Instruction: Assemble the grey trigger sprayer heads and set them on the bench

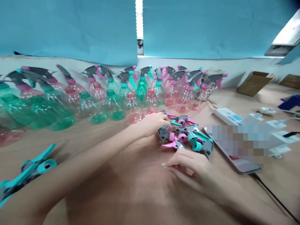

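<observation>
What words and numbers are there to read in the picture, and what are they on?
None that I can read.
White power strip: blue markings, too small and blurred to read.
Phone: most of its screen is covered by blurry squares, so no words show.
Bottles and spray heads: I can't make out any writing.
</observation>
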Demonstrator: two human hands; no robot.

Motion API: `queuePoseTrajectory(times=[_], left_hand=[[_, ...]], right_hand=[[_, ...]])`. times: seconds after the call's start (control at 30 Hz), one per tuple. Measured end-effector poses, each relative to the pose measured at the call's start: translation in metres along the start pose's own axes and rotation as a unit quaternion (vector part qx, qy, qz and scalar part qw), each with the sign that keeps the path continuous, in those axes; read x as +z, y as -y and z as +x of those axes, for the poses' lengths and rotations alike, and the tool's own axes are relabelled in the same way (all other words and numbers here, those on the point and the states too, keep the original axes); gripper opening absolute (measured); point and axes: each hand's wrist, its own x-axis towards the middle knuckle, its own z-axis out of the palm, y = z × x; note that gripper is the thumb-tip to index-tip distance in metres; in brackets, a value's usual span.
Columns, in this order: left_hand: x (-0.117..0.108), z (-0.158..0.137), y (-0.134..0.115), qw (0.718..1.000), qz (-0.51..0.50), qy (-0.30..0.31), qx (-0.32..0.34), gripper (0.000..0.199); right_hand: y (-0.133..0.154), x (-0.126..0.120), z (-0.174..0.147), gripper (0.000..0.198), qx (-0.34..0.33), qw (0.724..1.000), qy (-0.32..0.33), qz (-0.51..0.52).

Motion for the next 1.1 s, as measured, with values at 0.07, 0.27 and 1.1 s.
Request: queuePoseTrajectory(times=[0.07,0.27,1.1], left_hand=[[-0.001,0.005,0.004,1.0,0.011,0.01,0.008,0.025],[-0.027,-0.008,0.0,1.0,0.018,-0.005,-0.018,0.027],[-0.021,-0.184,-0.127,0.914,-0.143,-0.276,-0.262,0.028]], right_hand=[[0.0,0.001,-0.002,0.013,0.002,1.0,-0.002,0.012],[-0.005,0.005,-0.002,0.012,-0.007,0.999,-0.014,0.041],[0.083,0.044,0.041,0.01,-0.016,0.997,0.075,-0.017]])
